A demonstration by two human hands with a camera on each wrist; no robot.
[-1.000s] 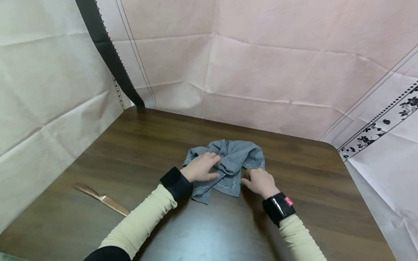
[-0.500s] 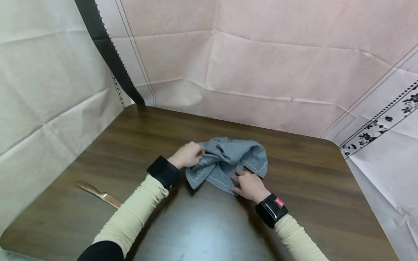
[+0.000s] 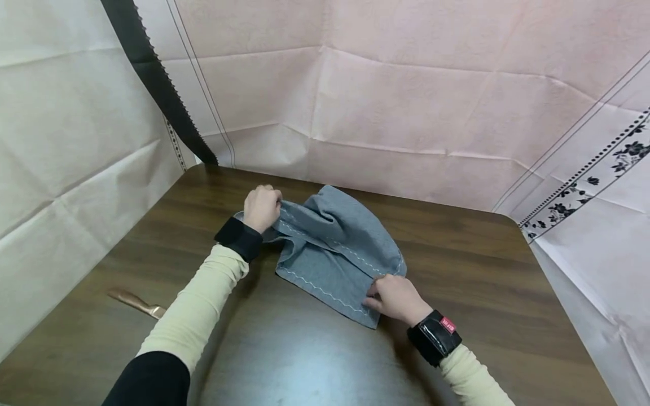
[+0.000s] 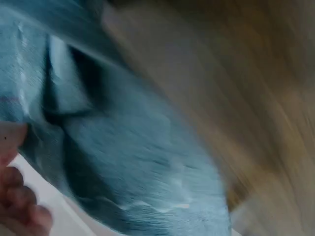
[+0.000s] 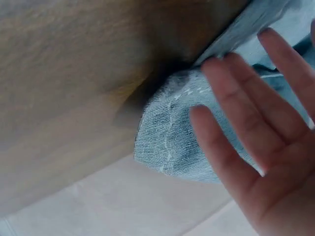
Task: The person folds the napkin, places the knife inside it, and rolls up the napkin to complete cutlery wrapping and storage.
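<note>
A grey-blue cloth (image 3: 325, 276) with white stitching near its edges lies partly folded and rumpled on the wooden table. My left hand (image 3: 262, 208) grips the cloth's far left part, which is lifted and pulled taut. Its curled fingers and thumb (image 4: 12, 137) show at the left edge of the left wrist view, where the cloth is blurred. At the cloth's near right corner is my right hand (image 3: 398, 299), its fingers over the edge. In the right wrist view, that hand's fingers (image 5: 251, 113) are spread and fairly straight against the cloth, with no pinch seen.
A copper-coloured knife (image 3: 134, 301) lies on the table (image 3: 482, 293) at the left, its blade mostly hidden behind my left forearm. Pale creased sheets (image 3: 396, 107) stand behind the table's far edge and on both sides.
My left hand has moved left and away from me, drawing out the cloth's left side. The cloth has spread wider, and my right hand has stayed near its right corner.
</note>
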